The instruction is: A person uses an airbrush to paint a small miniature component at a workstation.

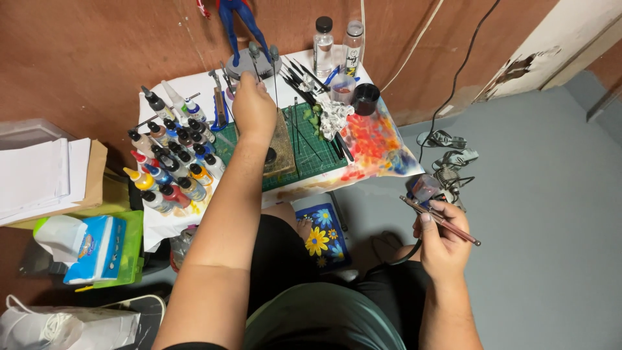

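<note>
My right hand [444, 243] has its grip closed around an airbrush [440, 219], near right, off the bench [389, 165]. My left hand [254, 107] reaches far toward the figure's grey base [249, 65]; I cannot tell its grip.

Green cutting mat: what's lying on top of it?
On the green cutting mat: a brown stained block, thin black brushes and a crumpled white tissue. The left hand and forearm cover its left part, so anything there is hidden.
</note>
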